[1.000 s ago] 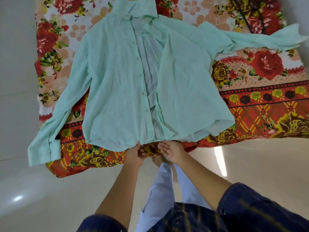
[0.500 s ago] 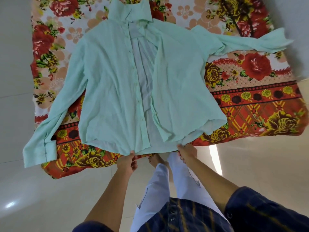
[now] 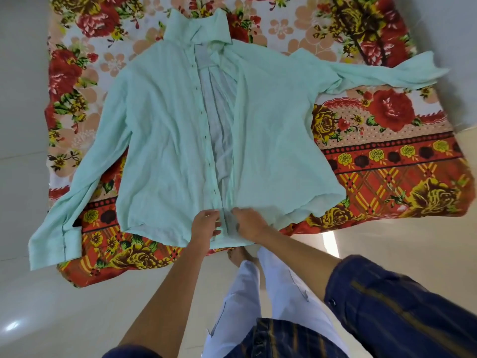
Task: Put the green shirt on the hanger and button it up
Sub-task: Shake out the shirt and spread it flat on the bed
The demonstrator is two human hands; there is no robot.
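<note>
A: what's under it all?
B: big floral bedsheet (image 3: 387, 161), red/orange w/ yellow roses, paler peach flowers toward the far end. Spread flat on a glossy white tile floor (image 3: 51, 319).
A: anything else?
B: light glare on the tiles.

A floral bedsheet (image 3: 387, 156) covers the floor (image 3: 51, 306) — green shirt (image 3: 167, 138) spread on it (front open).

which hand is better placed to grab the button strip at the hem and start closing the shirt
Left. The left hand already rests at the bottom of the button strip on the green shirt; the right hand is on the opposite front edge.
</note>
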